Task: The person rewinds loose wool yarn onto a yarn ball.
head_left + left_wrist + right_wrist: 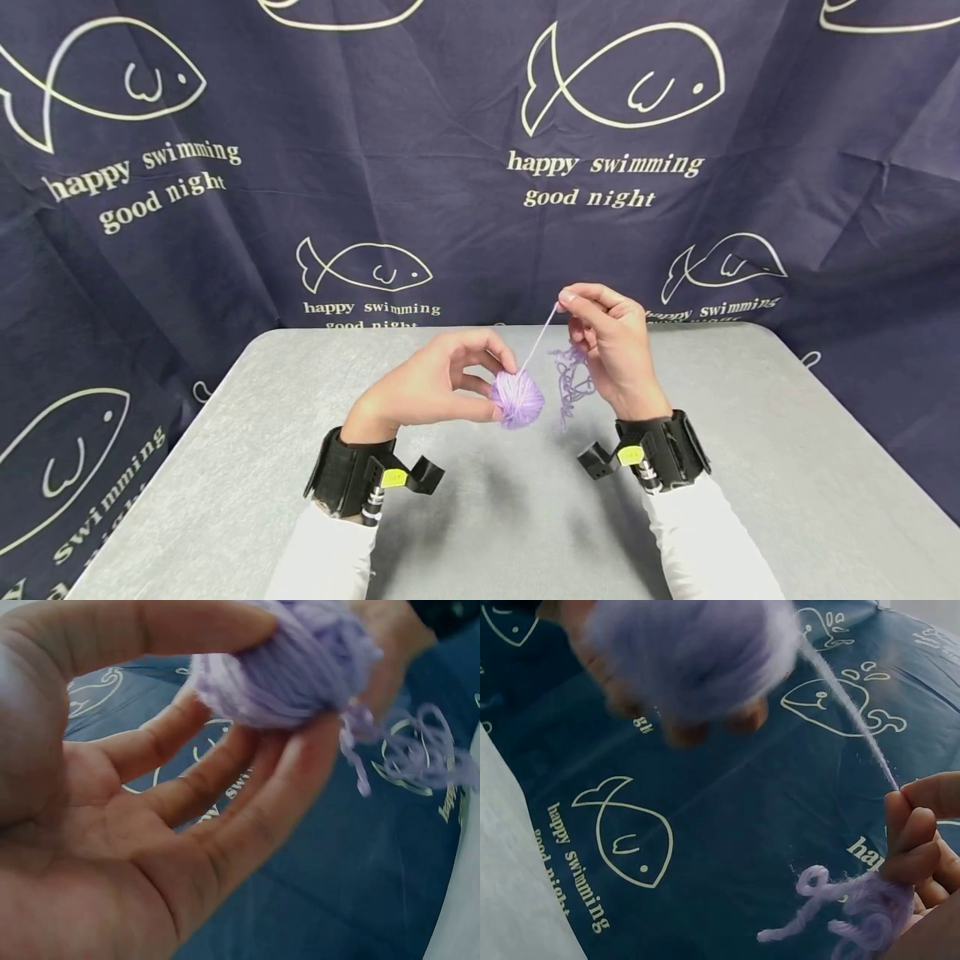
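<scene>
A small ball of lilac yarn (519,400) is pinched between the thumb and fingers of my left hand (435,379), held above the table. From the ball a taut yarn strand (538,340) slants up to my right hand (611,342), whose thumb and index finger pinch it. Below those fingertips a loose, curly tangle of the same yarn (573,383) hangs by the right palm. In the left wrist view the wound ball (289,671) sits between thumb and fingertips. The right wrist view shows the strand (851,712) running straight into the right fingers.
A grey table (225,467) with rounded far corners lies under both hands. Behind it hangs a dark blue curtain (465,167) printed with white fish and lettering. Each wrist wears a black strap with a small camera mount.
</scene>
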Demonstrator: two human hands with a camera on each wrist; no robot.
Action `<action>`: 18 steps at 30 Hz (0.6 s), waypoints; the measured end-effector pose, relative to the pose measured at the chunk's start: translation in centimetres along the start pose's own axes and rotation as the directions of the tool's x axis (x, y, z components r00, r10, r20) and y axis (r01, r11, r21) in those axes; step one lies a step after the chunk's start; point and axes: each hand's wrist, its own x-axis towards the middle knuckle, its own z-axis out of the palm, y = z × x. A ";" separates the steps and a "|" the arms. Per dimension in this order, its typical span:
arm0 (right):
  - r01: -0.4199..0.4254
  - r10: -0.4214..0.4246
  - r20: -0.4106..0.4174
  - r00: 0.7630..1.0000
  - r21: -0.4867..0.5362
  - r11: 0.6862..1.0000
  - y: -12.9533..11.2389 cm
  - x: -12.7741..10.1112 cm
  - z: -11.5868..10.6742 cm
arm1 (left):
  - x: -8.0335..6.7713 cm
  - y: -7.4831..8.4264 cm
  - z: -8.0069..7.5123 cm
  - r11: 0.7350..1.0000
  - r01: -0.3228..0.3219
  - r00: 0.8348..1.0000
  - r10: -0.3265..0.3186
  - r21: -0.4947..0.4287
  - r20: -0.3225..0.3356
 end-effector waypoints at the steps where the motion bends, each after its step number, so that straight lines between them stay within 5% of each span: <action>1: 0.001 -0.001 0.002 1.000 -0.012 1.000 0.1 0.0 0.0 | 0.0 0.1 0.0 0.999 -0.019 1.000 0.018 -0.036 -0.011; 9: 0.044 -0.037 0.052 0.998 -0.142 0.989 1.0 0.1 -0.1 | 0.0 0.6 0.0 0.937 -0.176 0.974 0.121 -0.301 -0.193; 14: 0.097 -0.064 0.122 0.990 -0.292 0.951 1.3 -0.1 0.1 | 0.4 0.4 0.1 0.910 -0.270 0.921 0.150 -0.314 -0.358; 18: 0.163 -0.090 0.184 0.979 -0.430 0.888 1.4 -0.4 0.3 | 0.6 0.4 0.3 0.878 -0.301 0.872 0.095 -0.373 -0.480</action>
